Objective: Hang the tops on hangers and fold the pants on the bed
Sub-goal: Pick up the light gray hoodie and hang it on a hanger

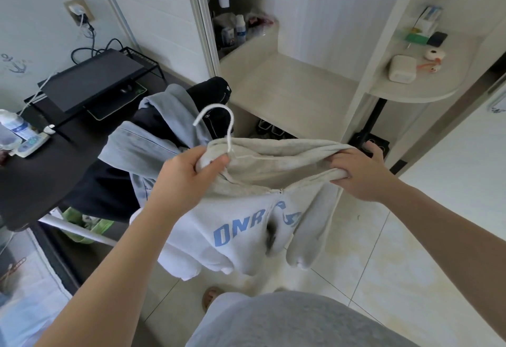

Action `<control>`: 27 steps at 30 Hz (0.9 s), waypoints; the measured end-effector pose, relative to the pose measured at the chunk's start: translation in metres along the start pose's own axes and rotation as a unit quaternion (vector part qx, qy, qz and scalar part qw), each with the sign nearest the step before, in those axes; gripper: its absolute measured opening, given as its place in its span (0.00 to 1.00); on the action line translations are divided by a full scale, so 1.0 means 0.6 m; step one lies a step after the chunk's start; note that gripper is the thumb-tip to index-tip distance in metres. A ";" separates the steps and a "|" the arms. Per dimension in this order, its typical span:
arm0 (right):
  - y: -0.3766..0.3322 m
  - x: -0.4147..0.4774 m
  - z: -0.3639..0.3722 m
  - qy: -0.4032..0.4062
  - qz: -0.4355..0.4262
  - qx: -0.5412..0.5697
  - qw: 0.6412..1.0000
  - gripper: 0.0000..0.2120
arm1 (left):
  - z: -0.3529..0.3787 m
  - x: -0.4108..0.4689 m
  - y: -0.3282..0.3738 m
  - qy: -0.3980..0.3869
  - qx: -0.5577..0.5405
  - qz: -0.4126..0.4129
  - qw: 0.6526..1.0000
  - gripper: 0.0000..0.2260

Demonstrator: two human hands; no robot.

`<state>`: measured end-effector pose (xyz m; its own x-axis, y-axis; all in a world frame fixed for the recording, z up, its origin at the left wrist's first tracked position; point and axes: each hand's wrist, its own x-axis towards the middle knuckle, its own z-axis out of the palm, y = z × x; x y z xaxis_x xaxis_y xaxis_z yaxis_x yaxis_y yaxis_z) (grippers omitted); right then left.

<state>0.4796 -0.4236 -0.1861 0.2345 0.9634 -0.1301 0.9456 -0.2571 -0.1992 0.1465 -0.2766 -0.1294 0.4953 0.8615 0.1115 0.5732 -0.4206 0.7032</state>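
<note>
Hoodie [246, 226], soft, limp and probably light, hangs mid-frame on a white hanger [230, 138]. Left hand [191, 174] pinches hanger neck and collar at its 10 o'clock; right hand [358, 171] grips the shoulder fabric at 2 o'clock, seemingly the surest holds.
</note>
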 end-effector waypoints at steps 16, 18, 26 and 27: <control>-0.187 -0.021 -0.116 0.009 -0.134 0.286 0.949 0.04 | 0.059 -0.001 0.079 -0.121 0.020 0.044 0.991 0.16; -0.192 -0.018 -0.126 -0.003 -0.137 0.310 0.941 0.05 | 0.061 0.000 0.079 -0.131 -0.025 0.032 0.991 0.16; -0.175 -0.014 -0.128 -0.118 -0.089 0.339 0.929 0.15 | 0.065 0.021 0.078 -0.116 -0.077 -0.018 0.990 0.15; -0.167 -0.017 -0.131 -0.133 -0.084 0.363 0.918 0.17 | 0.061 0.026 0.072 -0.083 -0.036 -0.026 0.996 0.16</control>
<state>0.4002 -0.4014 -0.0882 -0.0552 0.9664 -0.2511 0.5409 -0.1824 -0.8210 0.2031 -0.2917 -0.1230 0.5702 0.8205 -0.0399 0.5554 -0.3493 0.7547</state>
